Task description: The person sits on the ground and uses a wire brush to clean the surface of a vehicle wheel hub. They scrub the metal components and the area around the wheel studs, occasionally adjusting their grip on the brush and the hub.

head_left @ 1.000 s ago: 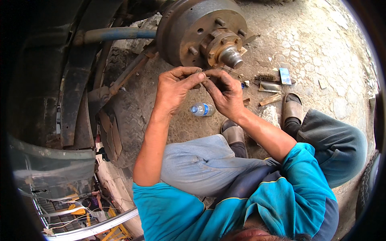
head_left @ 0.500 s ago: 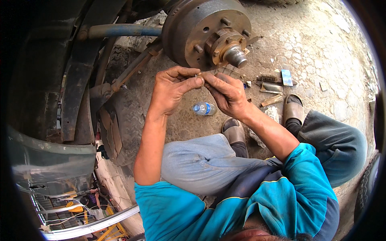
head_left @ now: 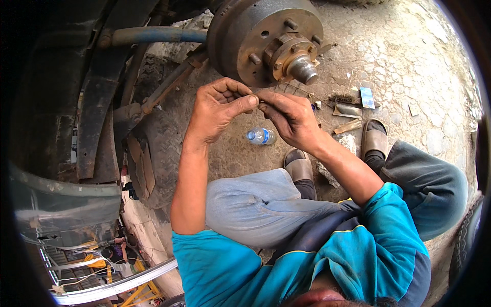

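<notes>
In the head view, the left hand and right hand are pinching a small dark part between fingertips, each grip clenched on it, just below the rusty round brake drum. The wheel is already off and the studs are standing bare; the part is not yet fitted, and its long axis appears to be running left to right, though it is too small to tell.

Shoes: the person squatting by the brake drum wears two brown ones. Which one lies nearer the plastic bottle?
The shoe directly below the right hand, just right of the plastic bottle. The other shoe sits farther right, by the scrap.
</notes>
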A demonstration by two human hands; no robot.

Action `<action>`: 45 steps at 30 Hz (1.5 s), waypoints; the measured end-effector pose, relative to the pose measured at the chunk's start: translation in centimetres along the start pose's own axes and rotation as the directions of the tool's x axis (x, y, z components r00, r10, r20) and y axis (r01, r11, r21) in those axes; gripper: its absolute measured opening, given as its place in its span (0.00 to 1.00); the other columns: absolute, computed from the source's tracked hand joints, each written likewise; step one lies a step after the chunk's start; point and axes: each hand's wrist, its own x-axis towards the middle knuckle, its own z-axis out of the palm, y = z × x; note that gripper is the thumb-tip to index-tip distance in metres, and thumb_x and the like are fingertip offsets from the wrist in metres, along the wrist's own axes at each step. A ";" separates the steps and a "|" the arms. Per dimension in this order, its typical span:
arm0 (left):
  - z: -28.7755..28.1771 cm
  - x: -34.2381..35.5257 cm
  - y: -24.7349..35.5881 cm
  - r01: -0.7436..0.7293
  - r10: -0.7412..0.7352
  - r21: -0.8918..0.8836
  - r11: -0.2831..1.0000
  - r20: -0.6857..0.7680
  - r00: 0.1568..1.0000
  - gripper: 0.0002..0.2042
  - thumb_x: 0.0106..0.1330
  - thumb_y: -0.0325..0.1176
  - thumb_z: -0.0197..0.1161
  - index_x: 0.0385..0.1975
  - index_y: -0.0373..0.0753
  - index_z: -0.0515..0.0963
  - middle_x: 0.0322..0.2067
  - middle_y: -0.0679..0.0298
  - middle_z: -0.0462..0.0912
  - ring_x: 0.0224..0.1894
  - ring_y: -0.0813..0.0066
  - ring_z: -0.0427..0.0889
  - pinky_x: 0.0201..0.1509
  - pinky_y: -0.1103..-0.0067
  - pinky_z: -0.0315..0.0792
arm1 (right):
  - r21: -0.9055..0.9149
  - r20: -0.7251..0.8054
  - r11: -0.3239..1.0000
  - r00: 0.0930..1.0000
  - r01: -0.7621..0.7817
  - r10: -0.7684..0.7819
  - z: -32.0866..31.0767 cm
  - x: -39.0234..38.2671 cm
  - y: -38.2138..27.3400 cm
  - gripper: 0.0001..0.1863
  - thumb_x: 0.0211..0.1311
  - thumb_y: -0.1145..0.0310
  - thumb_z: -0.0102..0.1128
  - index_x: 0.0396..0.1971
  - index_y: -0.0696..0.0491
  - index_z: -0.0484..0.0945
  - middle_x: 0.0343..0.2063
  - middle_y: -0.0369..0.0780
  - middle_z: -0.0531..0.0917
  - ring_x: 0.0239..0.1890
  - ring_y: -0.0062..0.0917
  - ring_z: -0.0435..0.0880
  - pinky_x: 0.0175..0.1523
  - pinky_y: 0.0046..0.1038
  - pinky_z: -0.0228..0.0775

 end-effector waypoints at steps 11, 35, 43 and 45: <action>-0.3 0.4 0.1 -0.023 0.032 0.158 0.987 -0.053 0.998 0.07 0.62 0.28 0.77 0.30 0.32 0.86 0.27 0.62 0.87 0.29 0.80 0.82 0.34 0.81 0.77 | 0.017 -0.015 0.999 0.999 -0.038 0.038 0.0 0.6 0.4 0.14 0.61 0.79 0.68 0.47 0.58 0.83 0.38 0.45 0.84 0.34 0.39 0.87 0.37 0.34 0.79; 3.4 2.4 -0.7 0.223 -0.260 -0.174 0.959 -0.235 0.936 0.10 0.65 0.30 0.74 0.25 0.39 0.79 0.21 0.66 0.80 0.21 0.79 0.74 0.26 0.81 0.68 | -0.369 -0.184 0.919 0.958 0.139 -0.219 0.8 0.7 2.7 0.10 0.50 0.74 0.72 0.32 0.53 0.79 0.30 0.39 0.79 0.24 0.33 0.83 0.27 0.32 0.73; 2.5 2.8 -0.5 0.151 -0.128 0.068 0.986 -0.272 0.954 0.10 0.69 0.35 0.72 0.32 0.36 0.83 0.25 0.68 0.80 0.27 0.82 0.76 0.32 0.82 0.70 | 0.628 -0.309 0.718 0.750 -0.301 0.585 5.5 0.5 1.7 0.04 0.69 0.75 0.66 0.38 0.60 0.82 0.27 0.35 0.84 0.27 0.11 0.79 0.28 0.19 0.71; 1.4 2.4 -0.2 0.145 -0.116 0.074 0.987 -0.305 0.945 0.10 0.70 0.36 0.71 0.37 0.34 0.84 0.26 0.68 0.81 0.29 0.82 0.77 0.33 0.82 0.71 | 0.700 -0.330 0.668 0.714 -0.253 0.617 6.6 1.3 1.3 0.05 0.70 0.75 0.65 0.39 0.60 0.82 0.26 0.34 0.83 0.26 0.11 0.79 0.29 0.18 0.71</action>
